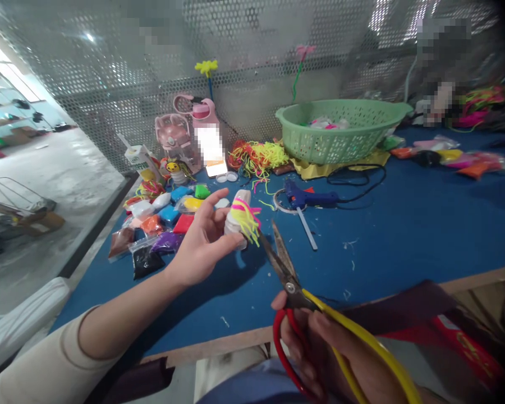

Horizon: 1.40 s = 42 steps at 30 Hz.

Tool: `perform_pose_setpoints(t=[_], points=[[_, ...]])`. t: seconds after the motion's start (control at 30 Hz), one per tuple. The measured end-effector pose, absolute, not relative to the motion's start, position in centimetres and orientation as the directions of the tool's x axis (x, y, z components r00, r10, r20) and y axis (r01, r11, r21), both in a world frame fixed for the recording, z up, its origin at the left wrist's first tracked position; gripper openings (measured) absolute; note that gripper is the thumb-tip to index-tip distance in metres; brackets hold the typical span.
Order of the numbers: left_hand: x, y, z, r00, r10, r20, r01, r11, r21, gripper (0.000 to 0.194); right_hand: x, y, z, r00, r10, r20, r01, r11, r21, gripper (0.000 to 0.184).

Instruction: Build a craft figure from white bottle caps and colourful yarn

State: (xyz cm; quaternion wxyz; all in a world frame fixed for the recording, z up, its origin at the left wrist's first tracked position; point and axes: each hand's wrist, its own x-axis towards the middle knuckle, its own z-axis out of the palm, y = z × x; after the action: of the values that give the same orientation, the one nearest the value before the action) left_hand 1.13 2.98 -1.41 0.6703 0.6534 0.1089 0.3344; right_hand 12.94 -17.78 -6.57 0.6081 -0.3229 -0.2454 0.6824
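A small white plastic bottle (243,196) is pinched between the thumb and fingers of my left hand (202,241), above the blue table. Yellow and pink yarn strands (246,216) lie over its side and hang loose at the right end. My right hand (332,348) grips scissors (289,275) with one red and one yellow handle. Their blades are spread apart, tips pointing at the yarn. One blade tip is close to the strand ends; whether it touches them I cannot tell.
Packets of coloured clay (164,243) lie left of my left hand. Behind are a yarn heap (258,157), a phone (216,168), a pink bottle (202,115) and a green basket (332,140). A blue glue gun (311,197) with a cord lies right. Another person's hand (441,101) shows far right.
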Motion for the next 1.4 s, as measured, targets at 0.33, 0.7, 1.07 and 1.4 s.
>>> perform_pose_setpoints(t=[0.33,0.7,1.07,1.4], points=[[1.0,2.5,-1.9,0.808,0.557,0.194,-0.285,0.082,0.955,0.068,12.2,-16.9,-6.0,0.051,0.993,-0.104,-0.59,-0.054,-0.806,0.048],[1.0,2.0,-1.9,0.828,0.53,0.182,-0.259,0.073,0.963,0.072,12.0,-16.2,-6.0,0.105,0.991,-0.089,-0.538,-0.019,-0.843,0.051],[1.3,2.3,-2.3,0.766,0.604,0.222,-0.301,0.03,0.953,0.066,12.3,-16.7,-6.2,0.166,0.978,-0.123,-0.453,-0.036,-0.891,0.049],[1.4,3.6,-3.2,0.67,0.714,0.205,-0.169,-0.122,0.978,0.072,14.7,-18.2,-5.2,0.288,0.924,-0.249,-0.319,-0.153,-0.935,0.051]])
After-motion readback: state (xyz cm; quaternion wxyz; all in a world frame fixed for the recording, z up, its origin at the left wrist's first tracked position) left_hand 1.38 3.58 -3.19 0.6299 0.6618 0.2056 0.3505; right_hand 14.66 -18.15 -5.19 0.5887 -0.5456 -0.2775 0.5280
